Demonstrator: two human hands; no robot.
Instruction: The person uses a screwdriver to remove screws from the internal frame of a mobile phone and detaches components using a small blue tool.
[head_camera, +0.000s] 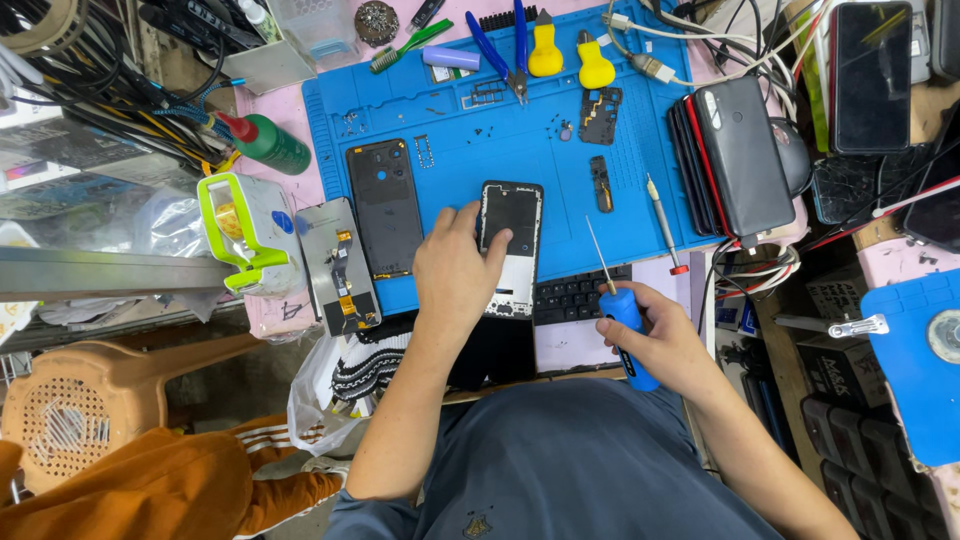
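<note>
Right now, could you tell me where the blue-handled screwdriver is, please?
In the head view, the blue-handled screwdriver is in the right hand, right of centre, tip up, just over the near edge of the blue mat, right of the opened phone.

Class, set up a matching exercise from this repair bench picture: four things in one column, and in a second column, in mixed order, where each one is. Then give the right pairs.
Things
1. Blue-handled screwdriver
2. Opened phone
3. Green bottle
4. Two yellow-handled tools

Places
A. Beyond the left edge of the blue mat
B. Gripped in the right hand
C. At the far edge of the mat, side by side
D. Under the fingers of the left hand, at the mat's near edge

Pairs: 1-B, 2-D, 3-A, 4-C
</note>
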